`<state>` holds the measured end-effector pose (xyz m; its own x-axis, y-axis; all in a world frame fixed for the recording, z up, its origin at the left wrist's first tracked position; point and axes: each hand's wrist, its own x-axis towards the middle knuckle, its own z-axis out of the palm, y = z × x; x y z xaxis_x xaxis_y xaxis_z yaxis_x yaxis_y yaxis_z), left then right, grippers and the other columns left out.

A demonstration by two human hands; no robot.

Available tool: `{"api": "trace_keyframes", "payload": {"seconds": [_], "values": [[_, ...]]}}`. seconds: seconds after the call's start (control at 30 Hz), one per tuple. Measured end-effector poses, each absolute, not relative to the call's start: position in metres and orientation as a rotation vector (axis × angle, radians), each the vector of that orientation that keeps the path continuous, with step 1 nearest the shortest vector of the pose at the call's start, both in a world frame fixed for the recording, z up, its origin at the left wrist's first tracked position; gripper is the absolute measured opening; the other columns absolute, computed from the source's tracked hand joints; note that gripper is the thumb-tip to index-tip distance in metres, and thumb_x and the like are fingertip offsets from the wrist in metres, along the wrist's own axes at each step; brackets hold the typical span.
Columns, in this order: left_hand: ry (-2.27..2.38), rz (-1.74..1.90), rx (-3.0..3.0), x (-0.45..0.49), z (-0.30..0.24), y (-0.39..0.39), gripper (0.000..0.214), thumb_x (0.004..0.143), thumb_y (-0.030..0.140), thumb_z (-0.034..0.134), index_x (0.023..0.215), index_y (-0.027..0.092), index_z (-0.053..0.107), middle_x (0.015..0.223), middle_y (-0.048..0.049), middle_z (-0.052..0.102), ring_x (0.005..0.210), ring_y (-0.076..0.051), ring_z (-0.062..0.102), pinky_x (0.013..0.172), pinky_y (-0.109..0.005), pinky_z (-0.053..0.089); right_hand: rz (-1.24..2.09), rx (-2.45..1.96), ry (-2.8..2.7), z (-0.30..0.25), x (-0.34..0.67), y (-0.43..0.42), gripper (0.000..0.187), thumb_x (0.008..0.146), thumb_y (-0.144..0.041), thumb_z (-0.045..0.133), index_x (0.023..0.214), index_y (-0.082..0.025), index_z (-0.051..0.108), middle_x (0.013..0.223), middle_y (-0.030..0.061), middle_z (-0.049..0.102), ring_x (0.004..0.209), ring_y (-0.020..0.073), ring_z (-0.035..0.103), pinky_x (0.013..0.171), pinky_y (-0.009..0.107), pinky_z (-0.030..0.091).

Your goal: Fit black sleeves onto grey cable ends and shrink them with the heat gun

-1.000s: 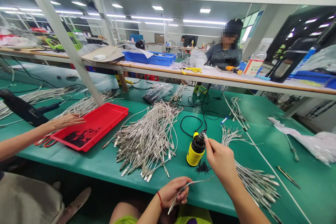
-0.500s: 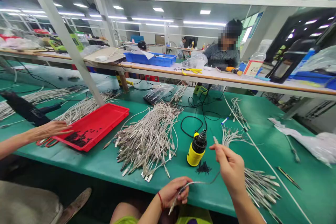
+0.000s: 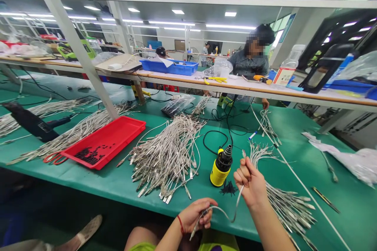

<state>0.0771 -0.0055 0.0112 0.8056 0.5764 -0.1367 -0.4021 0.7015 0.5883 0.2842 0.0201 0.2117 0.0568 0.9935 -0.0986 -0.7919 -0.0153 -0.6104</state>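
One grey cable (image 3: pixel 232 219) runs in a slack bend between my two hands. My left hand (image 3: pixel 196 216), low at the table's front edge, is closed round it near a plug end that pokes out below the fingers. Higher and to the right, my right hand (image 3: pixel 250 182) grips the other end, with the tip showing above the fist. Just left of that hand, a yellow and black heat gun (image 3: pixel 220 168) stands nozzle up. A small heap of black tubing pieces (image 3: pixel 228 188) lies at its foot. To the left spreads a big pile of grey cables (image 3: pixel 165 157).
A red tray (image 3: pixel 118 137) with small black pieces sits at the left, orange-handled scissors (image 3: pixel 55 158) beside it. More cables (image 3: pixel 291 204) and tweezers (image 3: pixel 325 200) lie right. A raised shelf (image 3: pixel 176 79) crosses the back; a co-worker (image 3: pixel 250 60) is behind it.
My right hand has turned upward and closed more on the cable, which hangs in a deeper bend. The neighbour's arm has left the red tray. The co-worker's hand now shows below the shelf.
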Motion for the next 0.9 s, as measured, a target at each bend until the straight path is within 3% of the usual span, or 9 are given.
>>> {"api": "trace_keyframes", "payload": {"seconds": [0.37, 0.9], "values": [[0.327, 0.540, 0.582, 0.077, 0.012, -0.004, 0.039, 0.094, 0.046, 0.068, 0.115, 0.014, 0.069, 0.049, 0.0080, 0.047, 0.040, -0.007, 0.030, 0.056, -0.027, 0.040, 1.538, -0.573, -0.393, 0.206, 0.283, 0.026, 0.022, 0.098, -0.033, 0.068, 0.085, -0.016, 0.063, 0.043, -0.0139, 0.029, 0.037, 0.0045, 0.015, 0.038, 0.020, 0.025], [0.338, 0.551, 0.687, 0.076, 0.017, -0.005, 0.042, 0.095, 0.051, 0.063, 0.117, 0.015, 0.068, 0.052, 0.0084, 0.044, 0.042, -0.008, 0.027, 0.055, -0.026, 0.038, 1.539, -0.640, -0.548, 0.221, 0.265, 0.029, 0.027, 0.096, -0.038, 0.070, 0.081, -0.015, 0.067, 0.045, -0.0146, 0.021, 0.041, 0.0047, 0.007, 0.040, 0.021, 0.019]]}}
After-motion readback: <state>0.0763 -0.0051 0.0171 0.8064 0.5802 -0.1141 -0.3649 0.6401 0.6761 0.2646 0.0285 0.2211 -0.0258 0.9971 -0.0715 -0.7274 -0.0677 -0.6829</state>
